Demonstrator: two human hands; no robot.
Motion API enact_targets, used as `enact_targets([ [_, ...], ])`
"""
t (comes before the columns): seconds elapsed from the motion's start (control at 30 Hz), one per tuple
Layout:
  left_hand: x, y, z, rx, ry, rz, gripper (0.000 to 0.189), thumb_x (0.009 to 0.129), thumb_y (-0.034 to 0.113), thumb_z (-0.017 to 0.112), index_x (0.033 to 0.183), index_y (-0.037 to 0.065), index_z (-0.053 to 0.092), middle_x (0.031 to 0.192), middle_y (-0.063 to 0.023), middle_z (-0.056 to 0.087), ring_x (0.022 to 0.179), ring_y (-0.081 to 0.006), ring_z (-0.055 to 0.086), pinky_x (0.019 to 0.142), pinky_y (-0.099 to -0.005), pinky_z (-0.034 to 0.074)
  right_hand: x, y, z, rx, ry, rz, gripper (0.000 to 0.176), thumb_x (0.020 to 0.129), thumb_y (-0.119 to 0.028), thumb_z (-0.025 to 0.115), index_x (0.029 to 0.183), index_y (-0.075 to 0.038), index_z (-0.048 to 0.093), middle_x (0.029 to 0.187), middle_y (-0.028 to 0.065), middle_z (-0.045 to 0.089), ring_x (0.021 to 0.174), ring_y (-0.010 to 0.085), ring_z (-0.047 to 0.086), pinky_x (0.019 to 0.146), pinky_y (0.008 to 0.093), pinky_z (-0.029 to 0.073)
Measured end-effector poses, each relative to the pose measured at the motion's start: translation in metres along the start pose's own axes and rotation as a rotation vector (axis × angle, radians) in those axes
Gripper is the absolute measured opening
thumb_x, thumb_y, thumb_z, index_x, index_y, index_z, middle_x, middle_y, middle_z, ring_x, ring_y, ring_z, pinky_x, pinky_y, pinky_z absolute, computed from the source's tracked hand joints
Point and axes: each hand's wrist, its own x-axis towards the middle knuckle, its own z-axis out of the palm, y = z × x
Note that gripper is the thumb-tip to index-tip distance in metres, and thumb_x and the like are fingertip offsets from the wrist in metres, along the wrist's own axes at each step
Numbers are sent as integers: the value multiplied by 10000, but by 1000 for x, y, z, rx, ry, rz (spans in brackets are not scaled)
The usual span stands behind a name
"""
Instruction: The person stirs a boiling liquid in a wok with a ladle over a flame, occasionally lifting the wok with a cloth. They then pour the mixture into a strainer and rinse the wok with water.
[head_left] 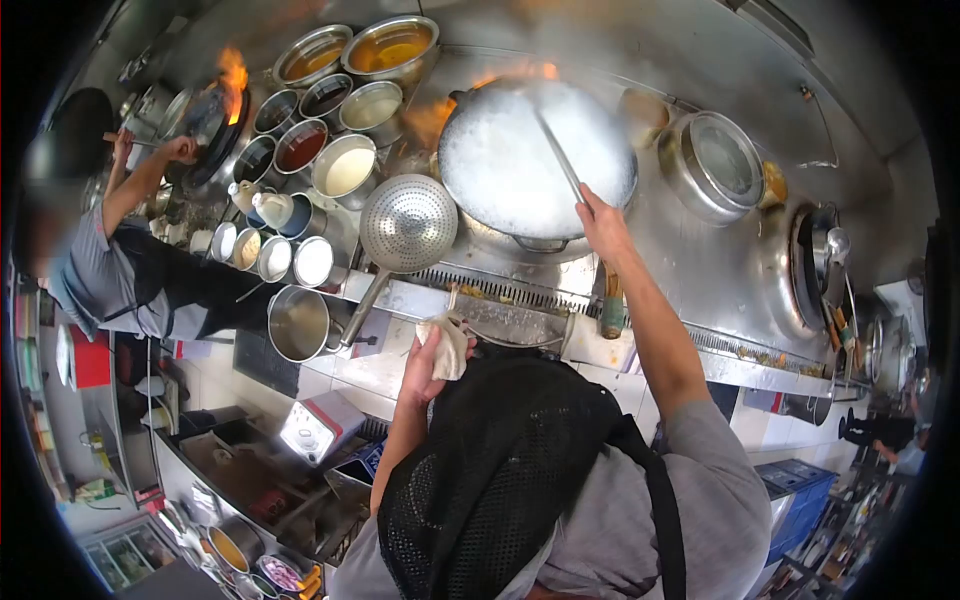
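Here right hand [603,222], ladle [558,155] in wok [446,172]; left hand [423,368], cloth [451,345] at stove edge [520,312]

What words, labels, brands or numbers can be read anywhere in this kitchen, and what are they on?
None can be read.
The blue box by the white device: pale marks, too blurred.
The packets on the shelves at the left edge: too small.
On the wok, the ladle in the right hand and the cloth in the left hand: no print shows.

Ladle [556,150] diag. in wok [495,175]; crumpled rag [448,345]
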Motion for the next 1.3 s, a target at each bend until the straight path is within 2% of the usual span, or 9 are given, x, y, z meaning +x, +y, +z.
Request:
enact_targets([
  [0.13,5,-3,3,2,0,15,402,1001,268,482,1303,6,437,1207,-177,585,980,-342,647,817,-433,567,-20,3,-11,-64,-141,-1,450,939,-273,553,1372,-169,494,867,271,649,847,438,626,776,498,495],
  [0.23,10,-3,3,31,-9,9,401,999,265,486,1302,8,436,1201,-178,589,969,-339,650,804,-429,570,-37,27,-23,-136,-166,-106,489,916,-249,580,1393,-250,470,924,237,657,878,414,629,777,482,506],
  [0.3,12,-2,6,63,-20,-13,402,997,264,490,1303,9,435,1197,-178,591,966,-338,651,797,-427,572,-47,48,-29,-321,-179,-222,536,894,-216,599,1398,-324,455,974,182,649,878,388,626,779,471,513],
  [0.7,20,-8,13,58,18,-15,394,987,261,520,1288,25,428,1140,-176,606,928,-348,664,734,-419,583,-103,64,-125,-610,-205,-116,517,884,-156,592,1357,-342,501,902,82,579,748,327,619,677,445,513],
  [0.8,25,-17,5,137,26,-29,427,993,328,491,1280,14,453,1133,-162,606,897,-285,651,735,-378,562,-113,73,-146,-615,-166,-166,511,878,-142,600,1344,-337,516,881,80,574,724,320,617,660,447,510],
  [0.87,30,-22,1,86,11,-34,359,984,239,525,1275,52,430,1088,-149,622,835,-294,669,673,-381,574,-121,66,-159,-619,-152,-176,508,875,-139,606,1337,-333,523,874,80,573,716,320,615,653,446,509],
  [0.97,29,-23,16,105,33,-28,358,980,226,534,1282,66,424,1081,-143,625,805,-268,663,658,-363,567,-129,47,-179,-665,-136,-150,491,871,-141,620,1321,-322,544,850,83,572,709,320,612,640,441,507],
  [1.17,40,-25,20,174,31,-62,376,970,238,562,1276,69,425,1080,-140,629,811,-243,661,671,-344,565,-132,9,-215,-701,-79,-153,436,865,-150,638,1278,-283,590,833,101,572,707,325,608,626,444,491],
  [1.3,42,-23,11,184,-25,-63,368,975,249,544,1272,51,455,1131,-146,619,877,-249,649,705,-352,562,-131,-48,-248,-736,-90,-68,409,844,-149,662,1239,-247,626,827,105,578,698,322,599,636,443,482],
])
